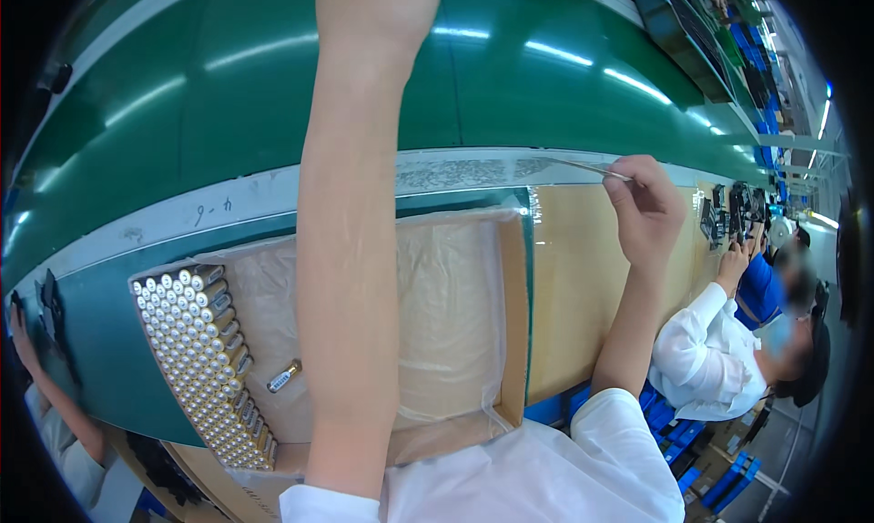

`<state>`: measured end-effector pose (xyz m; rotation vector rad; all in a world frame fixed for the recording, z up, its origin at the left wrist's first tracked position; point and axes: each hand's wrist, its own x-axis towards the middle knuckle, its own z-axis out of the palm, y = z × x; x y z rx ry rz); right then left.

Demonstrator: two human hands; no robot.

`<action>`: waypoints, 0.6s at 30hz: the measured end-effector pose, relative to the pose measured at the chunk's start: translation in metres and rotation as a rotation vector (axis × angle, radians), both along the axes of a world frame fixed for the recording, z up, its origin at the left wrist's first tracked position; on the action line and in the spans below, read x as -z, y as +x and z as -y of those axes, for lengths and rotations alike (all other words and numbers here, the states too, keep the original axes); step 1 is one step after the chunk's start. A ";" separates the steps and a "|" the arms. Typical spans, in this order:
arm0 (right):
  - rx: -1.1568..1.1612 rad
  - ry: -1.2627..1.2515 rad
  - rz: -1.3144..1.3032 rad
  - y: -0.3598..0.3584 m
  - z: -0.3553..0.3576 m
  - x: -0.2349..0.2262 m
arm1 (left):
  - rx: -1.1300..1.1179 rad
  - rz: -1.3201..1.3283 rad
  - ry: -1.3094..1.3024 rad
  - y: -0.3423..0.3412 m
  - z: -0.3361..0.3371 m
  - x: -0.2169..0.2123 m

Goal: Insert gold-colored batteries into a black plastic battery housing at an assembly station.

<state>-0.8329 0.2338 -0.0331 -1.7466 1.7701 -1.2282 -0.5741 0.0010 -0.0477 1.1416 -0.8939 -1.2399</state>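
My left forearm reaches far forward across an open cardboard box (513, 314) lined with clear plastic. At the upper edge, my left hand (378, 9) shows only its wrist and back; the fingers are out of view. My right hand (648, 215), at the right, pinches thin pointed metal tweezers (587, 167), whose tips point left over the metal rail (464, 172). Upright cylindrical batteries (196, 368) stand packed in rows along the box's left side. One loose battery (284, 375) lies on the liner beside my left forearm, which hides the middle of the box.
A shiny green belt (510, 86) runs beyond the rail. Brown cardboard (569, 286) lies right of the box. Co-workers sit at the right, one in a white sleeve (696, 341). Another person's arm (68, 409) shows at the far left, near a black object (50, 309).
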 end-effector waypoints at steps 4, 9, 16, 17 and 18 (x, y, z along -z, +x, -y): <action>-0.127 0.003 -0.151 -0.014 0.013 0.017 | -0.004 -0.012 0.022 0.001 -0.014 -0.001; -0.100 0.112 -0.414 -0.031 0.010 0.007 | -0.004 -0.007 0.025 0.002 -0.025 -0.014; -0.053 0.017 -0.413 -0.012 0.017 0.021 | 0.005 -0.004 0.003 0.002 -0.034 -0.027; -0.079 0.095 -0.488 -0.010 0.017 0.018 | 0.003 -0.004 0.007 0.002 -0.035 -0.028; -0.063 0.033 -0.456 -0.010 0.017 0.015 | 0.000 -0.006 0.006 0.003 -0.035 -0.029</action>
